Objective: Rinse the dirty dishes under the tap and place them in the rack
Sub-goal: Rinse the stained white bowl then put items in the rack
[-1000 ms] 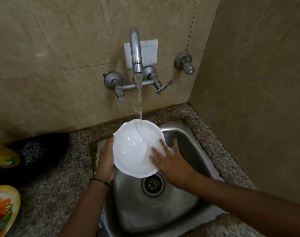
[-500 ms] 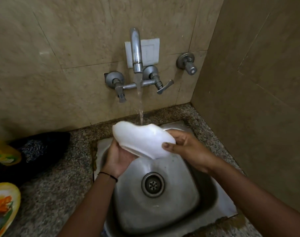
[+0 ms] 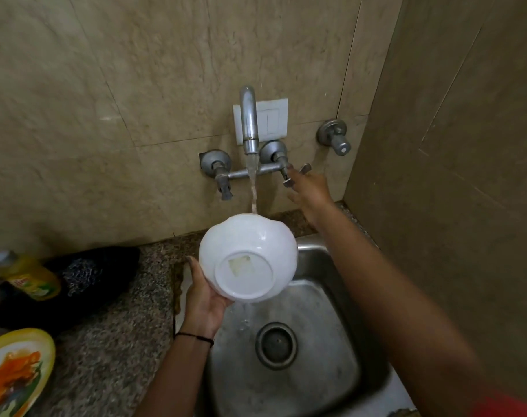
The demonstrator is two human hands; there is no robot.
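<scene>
Right hand (image 3: 309,191) has left the bowl (image 3: 248,260) for the tap handle (image 3: 305,169), fingers outstretched.
Left hand (image 3: 202,293) alone grips the upturned bowl, with water (image 3: 253,188) running onto it.

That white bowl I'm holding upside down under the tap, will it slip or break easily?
Probably slippery: the white bowl is wet from the water stream, and only the left hand grips its rim. It looks stiff and light, held one-handed. Its material is unclear, so a drop into the steel sink might crack it.
</scene>
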